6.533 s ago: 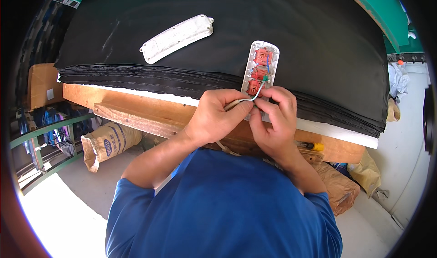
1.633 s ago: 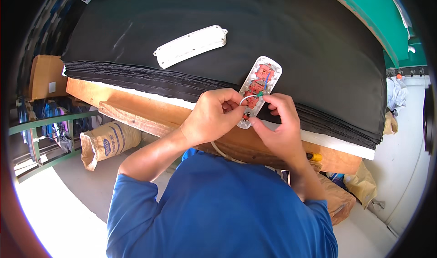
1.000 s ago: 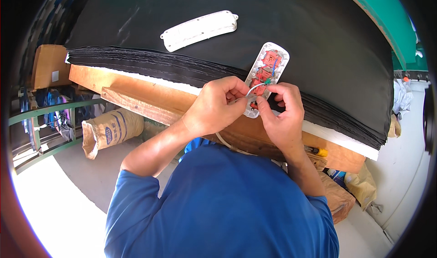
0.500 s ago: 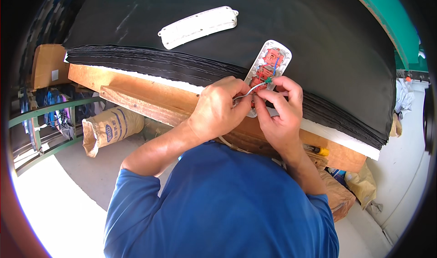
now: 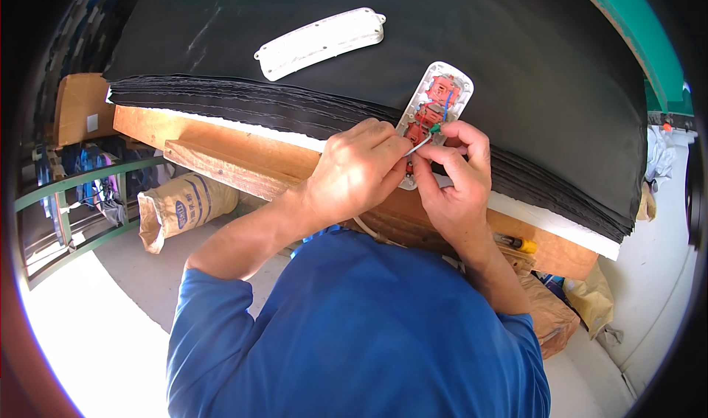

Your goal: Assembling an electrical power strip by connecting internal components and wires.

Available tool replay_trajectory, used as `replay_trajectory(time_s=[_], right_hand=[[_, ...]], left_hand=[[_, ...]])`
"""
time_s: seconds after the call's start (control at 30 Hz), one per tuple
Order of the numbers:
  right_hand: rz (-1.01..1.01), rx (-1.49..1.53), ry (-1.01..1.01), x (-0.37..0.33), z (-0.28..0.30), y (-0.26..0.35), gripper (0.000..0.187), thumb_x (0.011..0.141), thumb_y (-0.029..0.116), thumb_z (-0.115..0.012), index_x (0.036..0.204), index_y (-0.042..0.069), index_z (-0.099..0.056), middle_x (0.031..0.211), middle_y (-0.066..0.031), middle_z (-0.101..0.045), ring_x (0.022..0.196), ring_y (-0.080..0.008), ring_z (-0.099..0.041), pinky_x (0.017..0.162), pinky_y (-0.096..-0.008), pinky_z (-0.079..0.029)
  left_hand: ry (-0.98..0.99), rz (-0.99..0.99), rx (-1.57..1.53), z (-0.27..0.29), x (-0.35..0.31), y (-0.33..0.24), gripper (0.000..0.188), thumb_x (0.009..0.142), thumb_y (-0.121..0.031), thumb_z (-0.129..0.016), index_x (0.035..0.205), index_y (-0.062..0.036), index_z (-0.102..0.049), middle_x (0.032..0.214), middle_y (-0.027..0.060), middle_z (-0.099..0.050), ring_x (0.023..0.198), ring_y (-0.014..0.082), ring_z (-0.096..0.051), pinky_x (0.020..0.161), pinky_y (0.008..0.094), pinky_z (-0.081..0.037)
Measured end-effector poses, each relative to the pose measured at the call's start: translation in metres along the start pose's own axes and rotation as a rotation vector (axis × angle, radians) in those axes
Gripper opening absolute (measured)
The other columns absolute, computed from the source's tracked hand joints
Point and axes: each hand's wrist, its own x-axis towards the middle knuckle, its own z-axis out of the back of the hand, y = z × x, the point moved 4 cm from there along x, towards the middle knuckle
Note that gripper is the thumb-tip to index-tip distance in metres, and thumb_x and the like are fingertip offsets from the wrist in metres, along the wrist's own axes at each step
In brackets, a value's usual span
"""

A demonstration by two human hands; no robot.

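An opened white power strip (image 5: 462,83) with red socket inserts and a blue wire inside lies at the edge of a black sheet stack. Over its near end, my left hand (image 5: 359,164) pinches a thin grey-white wire (image 5: 421,146) with thumb and forefinger. My right hand (image 5: 459,169) is curled at the strip's right side, its fingertips at the green piece (image 5: 435,128) on the wire's far end. The strip's near end is partly hidden by both hands. A long white cover (image 5: 321,43) lies apart on the stack, farther back and left.
Black sheets (image 5: 546,64) are stacked on a wooden bench (image 5: 221,139). A yellow-handled tool (image 5: 525,246) sits beneath the bench edge by my right forearm. Paper sacks (image 5: 190,210) stand on the floor at left and right. A green machine part (image 5: 645,42) rises at far right.
My left hand has shifted slightly along the wire, its fingers now closer to my right hand. The right hand stays nearly in place, and the strip has barely moved.
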Motion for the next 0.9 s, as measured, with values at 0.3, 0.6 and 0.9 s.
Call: replay_trajectory(time_s=[0.3,0.6,0.9], right_hand=[[0.026,-0.051,-0.019,-0.002,-0.002,-0.001,0.025,0.071,-0.002,-0.084,0.091,0.007,-0.073,0.118,-0.0109,-0.062,0.094,-0.0272,-0.063,0.076,-0.0378,-0.052],[0.012,0.02,0.008,-0.003,0.0,-0.003,0.023,0.074,-0.004,-0.083,0.093,0.005,-0.072,0.121,-0.0133,-0.061,0.097,-0.0282,-0.063,0.079,-0.0381,-0.053],[0.005,0.058,-0.013,-0.005,-0.002,-0.005,0.026,0.075,-0.004,-0.082,0.096,0.005,-0.07,0.123,-0.0132,-0.06,0.092,-0.0259,-0.063,0.074,-0.0359,-0.055]], left_hand=[[-0.031,0.018,0.037,-0.003,-0.003,0.001,0.018,0.077,0.005,-0.076,0.092,-0.0003,-0.069,0.076,0.0086,-0.061,0.063,0.0226,-0.059,0.057,0.0347,-0.049],[0.277,0.988,-0.584,0.005,0.0,0.025,0.022,0.088,-0.014,-0.067,0.088,0.0065,-0.074,0.071,0.0096,-0.07,0.068,0.0066,-0.059,0.059,0.0294,-0.048],[0.532,1.101,-0.555,0.009,0.028,0.023,0.022,0.085,-0.016,-0.07,0.077,0.0051,-0.073,0.067,0.0103,-0.069,0.061,0.0135,-0.065,0.056,0.0273,-0.051]])
